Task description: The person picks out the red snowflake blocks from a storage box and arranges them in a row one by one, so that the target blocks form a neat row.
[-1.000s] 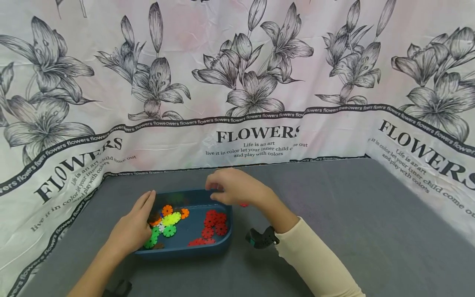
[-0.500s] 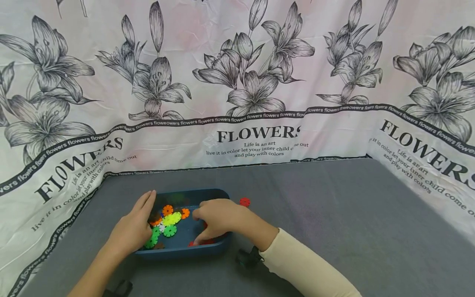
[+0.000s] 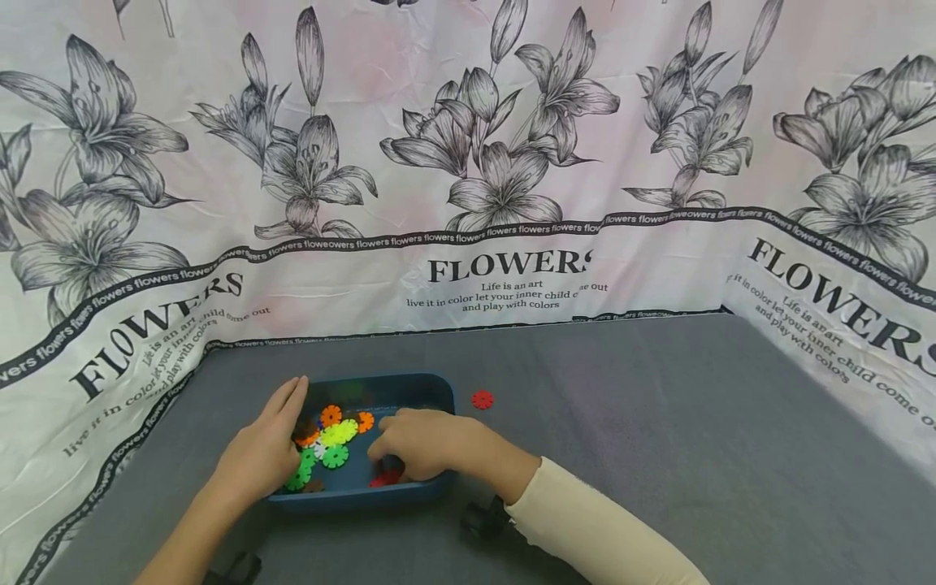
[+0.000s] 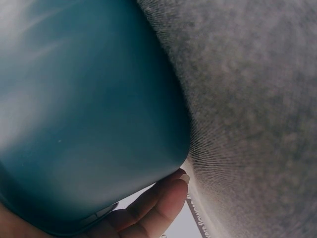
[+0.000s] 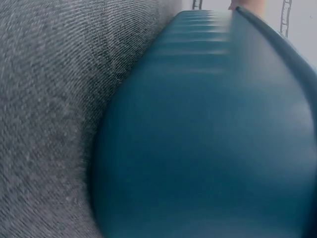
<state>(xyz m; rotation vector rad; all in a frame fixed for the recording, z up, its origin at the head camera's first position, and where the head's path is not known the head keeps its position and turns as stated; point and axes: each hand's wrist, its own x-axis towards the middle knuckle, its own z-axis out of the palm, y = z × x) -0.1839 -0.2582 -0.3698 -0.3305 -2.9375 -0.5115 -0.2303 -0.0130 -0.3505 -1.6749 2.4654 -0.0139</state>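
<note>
A dark blue plastic bin (image 3: 358,497) sits on the grey cloth with several small notched discs inside. My left hand (image 3: 263,451) holds its left end; in the left wrist view the fingers (image 4: 166,208) lie along the outer wall. Near that hand lie orange discs (image 3: 331,416), yellow discs (image 3: 340,431) and green discs (image 3: 335,456). Over the bin's right part my right hand (image 3: 427,443) reaches down at the red discs (image 3: 386,479), its fingertips mostly hidden. Whether it pinches one cannot be seen. The right wrist view is filled by the bin's outer wall (image 5: 198,124).
One red disc (image 3: 483,399) lies on the grey cloth (image 3: 658,422) just outside the bin's right end. Behind the table hangs a white curtain (image 3: 504,268) with flower prints and lettering.
My right hand has moved from above the bin's back right corner down into its right part, among the red discs. The left hand stays at the left end.
</note>
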